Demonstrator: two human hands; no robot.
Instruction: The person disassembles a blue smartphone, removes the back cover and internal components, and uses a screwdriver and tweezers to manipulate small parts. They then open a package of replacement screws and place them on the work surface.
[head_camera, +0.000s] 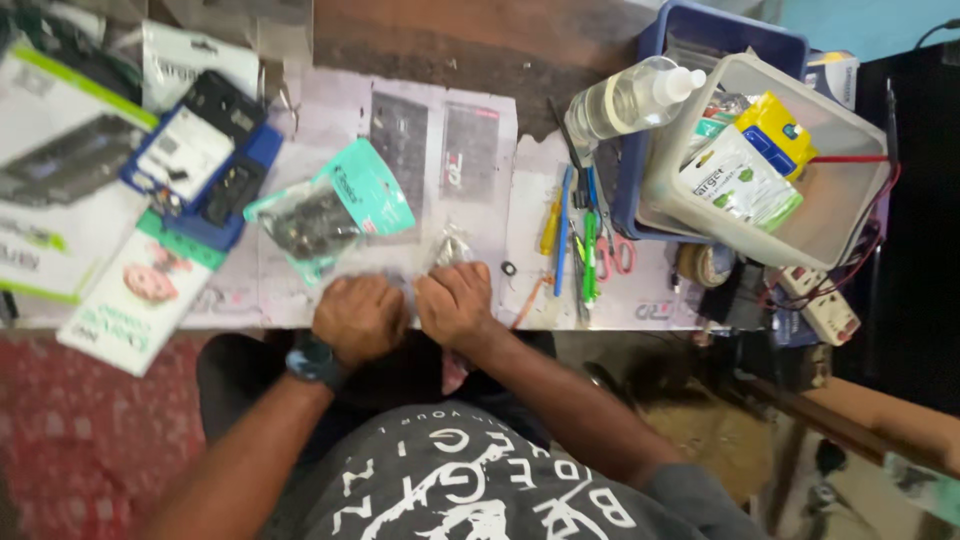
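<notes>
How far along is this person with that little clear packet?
Done: tools lie out. In hand: left hand and right hand grip a small clear bag at the table edge. Left: the teal packet looks sealed; whether the bag is open is hidden.

1. A small clear plastic bag (412, 290) lies at the near edge of the work surface, pinched between both fists; only a thin, crinkled strip of it shows between the knuckles; its contents cannot be made out.
2. A second crumpled clear wrapper (450, 246) sits just beyond the right hand (455, 303), glinting, on the pale printed sheets; whether it joins the pinched bag is unclear.
3. The left hand (358, 318) is curled closed, knuckles up, with a dark watch on its wrist; the right hand is likewise clenched, touching the left; both rest at the table edge.
</notes>
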